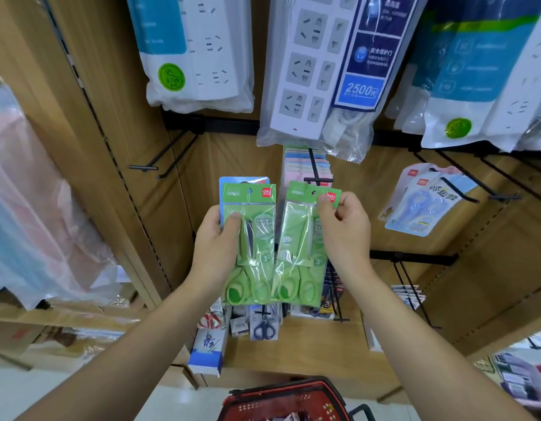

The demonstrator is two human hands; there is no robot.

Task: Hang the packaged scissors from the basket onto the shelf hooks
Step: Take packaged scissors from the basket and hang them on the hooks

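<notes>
My left hand grips a small stack of packaged scissors; the front pack is green, and a blue pack edge shows behind it. A single green scissors pack is pinched near its top by my right hand. Its hang hole sits just below the tip of a black shelf hook that carries several pastel packs. The red basket is at the bottom edge, below my arms.
Bagged power strips hang above. Bare black hooks stick out at the left, and more hooks at the right hold blue scissors packs. Dark scissors and small boxes lie on the lower wooden shelf.
</notes>
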